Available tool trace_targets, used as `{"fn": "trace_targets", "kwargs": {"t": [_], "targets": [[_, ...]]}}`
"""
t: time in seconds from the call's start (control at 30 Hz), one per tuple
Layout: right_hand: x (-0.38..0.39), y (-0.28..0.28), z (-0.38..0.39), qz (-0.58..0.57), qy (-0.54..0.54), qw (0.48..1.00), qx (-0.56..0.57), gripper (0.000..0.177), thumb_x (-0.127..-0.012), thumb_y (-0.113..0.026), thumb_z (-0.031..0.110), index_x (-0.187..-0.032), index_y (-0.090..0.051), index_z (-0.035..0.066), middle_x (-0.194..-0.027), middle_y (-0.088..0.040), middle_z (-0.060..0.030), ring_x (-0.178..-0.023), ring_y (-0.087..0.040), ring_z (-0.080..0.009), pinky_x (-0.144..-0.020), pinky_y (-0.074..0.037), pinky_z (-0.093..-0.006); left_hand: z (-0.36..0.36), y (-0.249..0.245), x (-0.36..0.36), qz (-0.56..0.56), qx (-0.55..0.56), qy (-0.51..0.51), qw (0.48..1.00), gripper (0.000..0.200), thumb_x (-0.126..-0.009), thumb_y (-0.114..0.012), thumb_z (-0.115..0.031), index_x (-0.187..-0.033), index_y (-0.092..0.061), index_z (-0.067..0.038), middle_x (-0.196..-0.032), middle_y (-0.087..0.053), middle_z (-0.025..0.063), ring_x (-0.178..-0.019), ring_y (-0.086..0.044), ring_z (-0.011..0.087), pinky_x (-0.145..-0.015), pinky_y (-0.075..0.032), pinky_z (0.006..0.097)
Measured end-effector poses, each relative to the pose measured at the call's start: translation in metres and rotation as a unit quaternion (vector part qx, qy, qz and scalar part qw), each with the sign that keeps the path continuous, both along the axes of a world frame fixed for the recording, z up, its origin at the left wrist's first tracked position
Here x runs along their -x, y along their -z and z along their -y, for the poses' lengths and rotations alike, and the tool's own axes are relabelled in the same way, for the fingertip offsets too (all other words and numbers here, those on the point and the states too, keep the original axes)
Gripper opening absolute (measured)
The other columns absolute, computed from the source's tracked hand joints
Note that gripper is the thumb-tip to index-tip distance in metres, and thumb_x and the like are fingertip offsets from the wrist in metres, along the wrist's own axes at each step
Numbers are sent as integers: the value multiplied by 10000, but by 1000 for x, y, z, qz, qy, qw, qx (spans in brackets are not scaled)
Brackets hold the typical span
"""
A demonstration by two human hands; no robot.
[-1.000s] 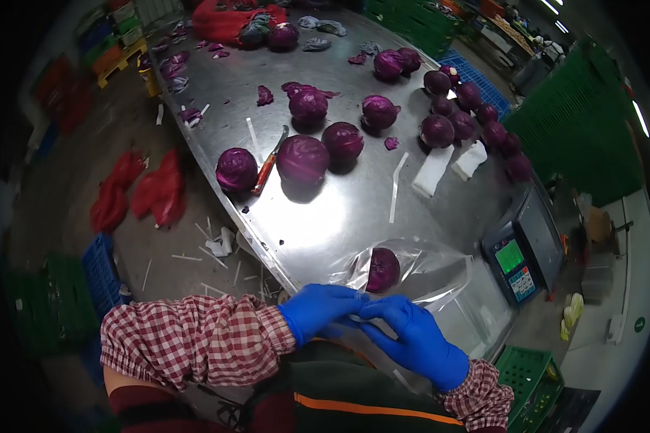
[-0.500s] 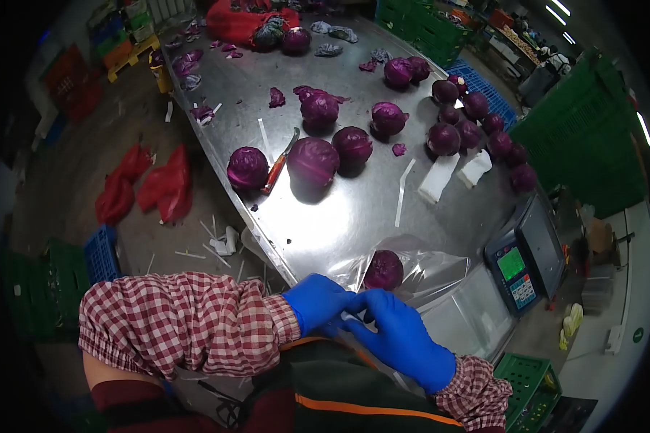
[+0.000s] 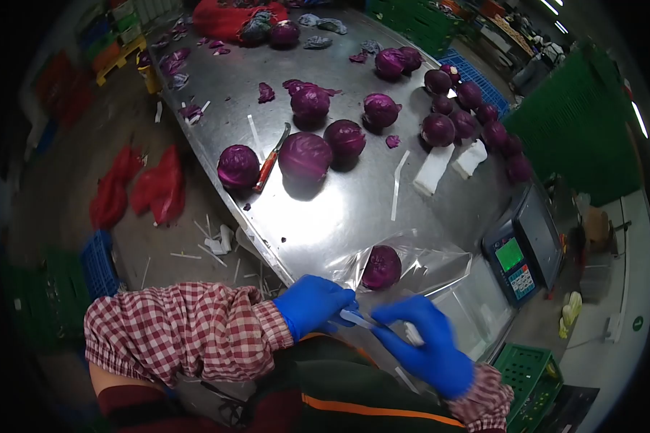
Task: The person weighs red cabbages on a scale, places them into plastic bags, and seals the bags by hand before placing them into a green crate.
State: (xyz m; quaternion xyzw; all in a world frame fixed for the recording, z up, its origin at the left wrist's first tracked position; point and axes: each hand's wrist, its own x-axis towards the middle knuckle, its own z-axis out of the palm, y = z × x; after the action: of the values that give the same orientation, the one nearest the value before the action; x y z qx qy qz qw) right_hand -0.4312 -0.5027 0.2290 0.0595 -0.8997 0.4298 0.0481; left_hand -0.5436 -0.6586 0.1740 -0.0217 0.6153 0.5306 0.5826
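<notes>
A red cabbage (image 3: 381,267) sits inside a clear plastic bag (image 3: 440,271) at the near edge of the metal table. My left hand (image 3: 312,306), in a blue glove, is closed at the gathered end of the bag. From its fingertips a short white strip (image 3: 357,319) runs to my right hand (image 3: 432,348), also gloved in blue. The right thumb and forefinger are at the strip's other end, and the hand is blurred by motion. Something small and white (image 3: 413,333) shows by the right palm; I cannot make out what it is.
Several loose red cabbages (image 3: 310,105) and a red-handled knife (image 3: 267,167) lie on the table (image 3: 325,216). A digital scale (image 3: 511,261) stands on the right. White foam pieces (image 3: 433,171), a red net bag (image 3: 224,20) and green crates (image 3: 531,375) are around.
My right hand has moved right, away from the left hand, and the white strip now shows between them. The left hand keeps its grip. The view has shifted slightly.
</notes>
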Motion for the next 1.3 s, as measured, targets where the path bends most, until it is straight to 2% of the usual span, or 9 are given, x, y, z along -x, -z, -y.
{"fn": "trace_targets", "kwargs": {"t": [0.07,0.13,0.27,0.37,0.43,0.5,0.63,0.83,1.3], "targets": [[16,42,6,-47,-4,998,-38,221,-712,-695,61,-898,-576,70,-841,-586,-74,-754,-578,-221,-662,-455,-312,4,10,-1,-9,4,-4,1000,279,-861,-557,-242,-898,-632,24,-795,-630,84,-695,-610,119,-614,-528,223],[17,54,12,-28,-31,996,-80,218,-714,-699,84,-892,-574,79,-841,-580,-89,-756,-559,-254,-650,-439,-308,14,36,-5,-464,-143,175,856,274,-861,-558,-242,-864,-631,22,-772,-619,72,-693,-597,112,-616,-524,227],[24,43,18,1,-45,987,-154,224,-704,-712,92,-877,-569,78,-825,-581,-54,-719,-558,-218,-628,-435,-313,8,20,-4,-210,-28,120,970,272,-864,-551,-235,-832,-628,24,-751,-607,64,-692,-586,104,-616,-519,230],[3,-23,-15,236,-31,948,213,151,-837,-578,153,-940,-556,45,-779,-604,-81,-573,-534,-145,-530,-431,-276,5,21,-2,-142,-30,83,986,263,-866,-547,-223,-847,-632,25,-771,-617,70,-702,-589,108,-616,-519,232],[-52,-40,-49,-65,40,944,321,179,-809,-600,167,-933,-566,42,-783,-608,-83,-618,-542,-165,-578,-437,-304,6,18,-1,-48,-17,1,999,256,-865,-550,-218,-879,-636,23,-799,-629,78,-710,-595,113,-625,-521,230],[-78,-62,-85,-312,-88,737,593,207,-782,-621,180,-927,-576,40,-788,-613,-85,-663,-550,-184,-625,-444,-332,4,15,1,-28,-19,-14,999,266,-863,-556,-220,-918,-633,28,-820,-637,86,-726,-602,119,-635,-526,230],[-42,-28,-51,-51,111,992,30,263,-728,-664,207,-914,-595,34,-798,-621,-88,-754,-566,-223,-720,-456,-388,-2,9,3,1,-36,1,999,275,-858,-564,-206,-951,-617,48,-860,-634,98,-758,-616,139,-663,-532,242],[-13,37,-93,75,36,932,-352,411,-706,-649,88,-1101,-563,163,-968,-595,-38,-919,-528,-209,-947,-287,-436,9,7,16,61,-35,-75,995,293,-847,-572,-188,-1004,-580,60,-910,-621,156,-807,-634,216,-720,-536,281],[22,14,-7,17,-68,996,-59,236,-768,-617,134,-996,-584,79,-826,-596,-96,-760,-575,-264,-669,-461,-360,3,-10,9,25,28,11,999,310,-831,-598,-232,-989,-606,35,-905,-638,116,-776,-640,166,-666,-545,248]]}}
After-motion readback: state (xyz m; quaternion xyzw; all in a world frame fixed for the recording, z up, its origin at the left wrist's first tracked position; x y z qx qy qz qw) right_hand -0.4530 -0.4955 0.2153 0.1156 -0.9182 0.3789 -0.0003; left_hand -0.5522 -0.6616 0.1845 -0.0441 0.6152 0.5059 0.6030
